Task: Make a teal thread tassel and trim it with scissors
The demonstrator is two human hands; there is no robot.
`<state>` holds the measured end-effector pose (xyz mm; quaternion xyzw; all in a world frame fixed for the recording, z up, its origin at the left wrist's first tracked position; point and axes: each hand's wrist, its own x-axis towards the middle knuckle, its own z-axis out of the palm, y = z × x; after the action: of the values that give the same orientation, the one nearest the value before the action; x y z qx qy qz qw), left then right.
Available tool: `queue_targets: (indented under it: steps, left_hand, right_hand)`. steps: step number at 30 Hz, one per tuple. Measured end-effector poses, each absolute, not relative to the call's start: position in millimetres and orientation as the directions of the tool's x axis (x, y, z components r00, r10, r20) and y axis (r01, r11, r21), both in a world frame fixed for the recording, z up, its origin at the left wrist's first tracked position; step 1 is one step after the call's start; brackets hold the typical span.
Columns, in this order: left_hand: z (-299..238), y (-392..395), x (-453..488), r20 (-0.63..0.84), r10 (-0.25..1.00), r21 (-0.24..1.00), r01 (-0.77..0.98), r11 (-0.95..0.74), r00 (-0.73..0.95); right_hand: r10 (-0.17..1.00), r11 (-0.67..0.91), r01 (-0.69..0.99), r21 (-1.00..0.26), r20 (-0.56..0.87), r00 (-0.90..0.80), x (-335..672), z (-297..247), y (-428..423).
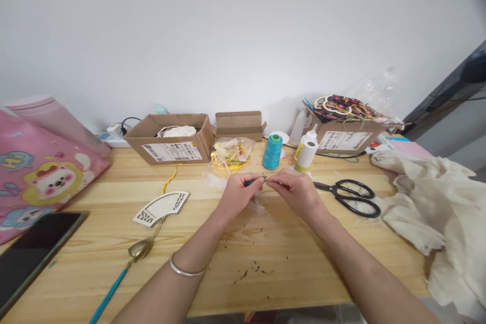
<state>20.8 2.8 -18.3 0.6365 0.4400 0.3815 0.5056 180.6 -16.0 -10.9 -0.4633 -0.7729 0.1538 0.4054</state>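
Observation:
My left hand (239, 192) is closed, its thumb and fingers round a small dark blue piece (249, 183) that is mostly hidden. My right hand (295, 190) pinches close to the left fingertips; what lies between its fingers is too small to make out. A spool of turquoise thread (271, 153) stands upright just behind the hands. To the left lies a pale fan-shaped ornament (162, 207) with a yellow cord (169, 179) at its top. A gold bell-like piece (139, 249) with a turquoise tassel (110, 296) hangs off its lower end. Black-handled scissors (351, 195) lie right of my right hand.
Cardboard boxes (172, 134) stand along the wall. White bottles (307, 154) and a bag of yellow cords (231, 157) are behind the hands. Cream cloth (451, 223) covers the right side; a phone (36, 248) and a pink bag (49, 177) occupy the left. Dark scraps (256, 268) dot the tabletop.

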Motion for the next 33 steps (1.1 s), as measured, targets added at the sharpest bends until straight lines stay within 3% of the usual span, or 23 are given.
queue_targets:
  steps: [3, 7, 13, 20, 33]
  left_hand:
    - [-19, 3, 21, 0.036, 0.934, 0.977, 0.182, -0.107, 0.355]
    - [-14, 1, 21, 0.048, 0.908, 0.970, 0.197, -0.141, 0.416]
    - [-13, 0, 20, 0.079, 0.873, 0.959, 0.204, -0.199, 0.481]
    - [-13, 0, 20, 0.093, 0.855, 0.959, 0.184, -0.214, 0.509]
    - [-6, -3, 24, 0.103, 0.868, 0.951, 0.208, -0.229, 0.485]
  right_hand:
    - [0.764, 0.604, 0.645, -0.468, 0.569, -0.303, 183, -6, -17]
    - [0.744, 0.620, 0.665, -0.416, 0.580, -0.331, 184, -5, -18]
    - [0.773, 0.608, 0.578, -0.545, 0.571, -0.275, 185, -7, -15]
    - [0.921, 0.380, 0.545, -0.747, 0.358, -0.150, 182, -5, -14]
    - [0.921, 0.368, 0.546, -0.752, 0.375, -0.105, 180, -9, -14]
